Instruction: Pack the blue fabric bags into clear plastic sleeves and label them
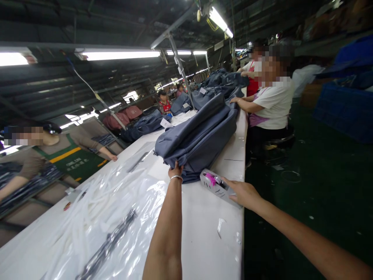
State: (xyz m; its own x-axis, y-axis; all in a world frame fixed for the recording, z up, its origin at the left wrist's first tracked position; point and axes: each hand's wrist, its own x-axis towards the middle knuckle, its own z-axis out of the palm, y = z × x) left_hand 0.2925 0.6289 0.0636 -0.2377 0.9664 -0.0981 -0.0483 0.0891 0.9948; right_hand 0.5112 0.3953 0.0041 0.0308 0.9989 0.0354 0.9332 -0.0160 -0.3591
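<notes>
And here the left hand [176,170] clutches the near end of a blue-grey bag [201,136] on the white table [208,237], the right hand [244,193] gripping one tape dispenser [217,188] just beside it! Clear plastic [151,198] crowds the left; beyond, one pole [181,70]; two co-workers [274,101] line the right edge.

From where I stand: person in green apron [68,159], left of desk [210,233]. Person in white shirt [274,102], right side. Dark green floor [320,194]. Blue crate [344,111] far right, brown carton [312,94] beside it. Pinkish bags [132,112] farther back. Lit tube lamp [220,21] overhead.
</notes>
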